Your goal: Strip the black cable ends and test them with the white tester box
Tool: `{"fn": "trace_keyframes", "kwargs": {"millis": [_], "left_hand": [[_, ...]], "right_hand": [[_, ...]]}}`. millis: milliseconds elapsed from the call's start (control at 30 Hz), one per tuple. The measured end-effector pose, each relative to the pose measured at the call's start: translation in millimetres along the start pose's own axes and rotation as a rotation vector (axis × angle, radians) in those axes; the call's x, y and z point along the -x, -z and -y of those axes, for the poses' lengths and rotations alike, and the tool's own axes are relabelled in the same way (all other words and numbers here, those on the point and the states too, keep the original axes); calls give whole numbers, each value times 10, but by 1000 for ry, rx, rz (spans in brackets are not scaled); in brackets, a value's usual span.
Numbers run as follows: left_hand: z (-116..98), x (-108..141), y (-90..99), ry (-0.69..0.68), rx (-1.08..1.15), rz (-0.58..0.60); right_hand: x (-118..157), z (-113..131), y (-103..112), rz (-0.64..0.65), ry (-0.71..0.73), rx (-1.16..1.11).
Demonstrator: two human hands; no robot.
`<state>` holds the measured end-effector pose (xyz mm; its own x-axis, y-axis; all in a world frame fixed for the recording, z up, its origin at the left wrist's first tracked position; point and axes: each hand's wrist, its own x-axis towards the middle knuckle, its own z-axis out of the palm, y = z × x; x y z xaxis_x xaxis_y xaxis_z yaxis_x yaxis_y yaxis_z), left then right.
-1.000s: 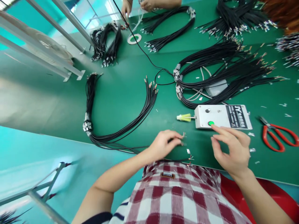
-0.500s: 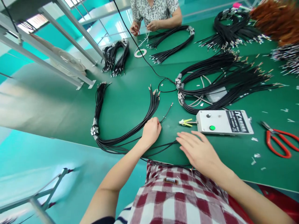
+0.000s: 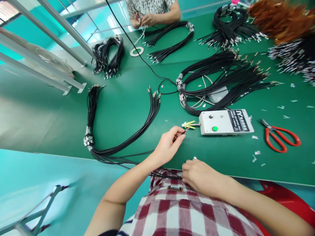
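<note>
My left hand (image 3: 169, 144) pinches a black cable (image 3: 183, 132) near its stripped end. The cable tip points up right, close beside the yellow-and-white prongs (image 3: 189, 125) on the white box (image 3: 221, 124) with a green button. From a taped bundle of black cables (image 3: 123, 146) at the left, several strands curve across the table and others run along its front edge. My right hand (image 3: 200, 175) lies closed at the front edge, its fingers curled over the ends of the black cables (image 3: 169, 176). Those ends are hidden.
Red-handled pliers (image 3: 280, 137) lie right of the box. More black cable bundles (image 3: 219, 88) lie behind it, with orange-brown strands (image 3: 280, 19) far right. Across the table, a person's hands (image 3: 145, 20) hold white tape from a roll (image 3: 136, 51). Metal legs (image 3: 61, 36) stand left.
My left hand has moved right, bringing a cable end up to the prongs. My right hand has drawn back toward the front edge, and its fingers have curled. The whole view has shifted slightly.
</note>
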<state>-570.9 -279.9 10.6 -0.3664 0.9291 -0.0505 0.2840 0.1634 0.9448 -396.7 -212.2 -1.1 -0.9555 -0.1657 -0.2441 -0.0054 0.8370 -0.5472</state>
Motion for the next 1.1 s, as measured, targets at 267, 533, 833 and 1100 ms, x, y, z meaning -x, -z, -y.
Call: {"fn": "trace_keyframes", "kwargs": {"millis": [267,533,833,1100], "left_hand": [[-87,117,-129,61,226,16],[-46,186,-205,97,276,0],[-1,199,-254,156,363,-38],[-8,206,-253,159,355,-25]], "right_hand": [[-8,-363,368,-769,-353,-1028],[-190,-280,256,-677,-300,-1800],[-127,-307,79,-790,-272,-1849],[-209,-246,97,-847,-284,-1736]]}}
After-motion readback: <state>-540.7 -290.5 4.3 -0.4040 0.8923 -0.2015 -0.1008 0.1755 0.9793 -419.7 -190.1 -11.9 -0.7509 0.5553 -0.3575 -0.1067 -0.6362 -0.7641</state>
